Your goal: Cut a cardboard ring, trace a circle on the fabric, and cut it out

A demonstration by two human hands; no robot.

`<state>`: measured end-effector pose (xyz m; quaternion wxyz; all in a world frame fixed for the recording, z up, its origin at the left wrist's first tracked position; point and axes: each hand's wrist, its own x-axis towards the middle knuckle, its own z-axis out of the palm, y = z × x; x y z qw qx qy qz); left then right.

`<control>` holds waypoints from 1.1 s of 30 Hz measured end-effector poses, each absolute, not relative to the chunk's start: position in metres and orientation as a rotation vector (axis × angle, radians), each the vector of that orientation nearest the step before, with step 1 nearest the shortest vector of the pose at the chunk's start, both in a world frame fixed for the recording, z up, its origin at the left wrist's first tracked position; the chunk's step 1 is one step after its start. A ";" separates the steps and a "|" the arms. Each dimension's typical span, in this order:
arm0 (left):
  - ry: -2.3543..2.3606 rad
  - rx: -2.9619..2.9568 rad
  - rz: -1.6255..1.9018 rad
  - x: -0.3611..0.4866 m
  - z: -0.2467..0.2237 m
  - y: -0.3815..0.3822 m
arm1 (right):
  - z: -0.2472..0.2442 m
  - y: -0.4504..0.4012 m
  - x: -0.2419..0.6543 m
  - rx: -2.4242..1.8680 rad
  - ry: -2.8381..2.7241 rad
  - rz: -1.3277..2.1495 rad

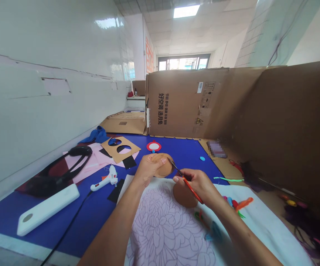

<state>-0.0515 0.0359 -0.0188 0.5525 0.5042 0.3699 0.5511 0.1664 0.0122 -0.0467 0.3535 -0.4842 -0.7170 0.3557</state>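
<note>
Pinching a tan foam disc (pixel 163 165) between its fingers and thumb, the left hand (pixel 151 167) holds it up just beyond the white flower-printed cloth (pixel 162 229). The right hand (pixel 196 183) has its fingers closed around the red handles of a pair of scissors (pixel 189 183), with the metal blades at the disc's rim. Whether the blades are spread or pressed together is too small to tell.

A 2nd tan foam disc (pixel 184 195) lies on the cloth, directly under the right hand. Loose coloured scraps (pixel 239 204) lie on the cloth's right side. Beyond the cloth are a cardboard stencil (pixel 115 155) with 2 round holes and a red ring (pixel 153 146). Left of the cloth lies a white hot-glue gun (pixel 107 179), apart from both discs.

So far, 2 round discs exist as separate pieces, and the scissors are at the rim of 1. Nothing visibly joins the discs to each other or to the scraps, so that joining appears not yet done.
</note>
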 end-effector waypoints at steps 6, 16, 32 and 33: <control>0.857 1.199 1.293 -0.053 -0.018 0.037 | -0.047 0.012 0.166 -1.247 -1.850 0.910; 0.843 1.221 1.289 -0.051 -0.018 0.034 | -0.055 0.015 0.166 -1.220 -1.865 0.884; 0.737 0.925 1.334 -0.036 -0.022 0.033 | -0.040 0.010 0.159 -1.267 -1.602 1.126; 0.705 0.891 1.341 -0.033 -0.021 0.032 | -0.038 0.008 0.158 -1.271 -1.570 1.149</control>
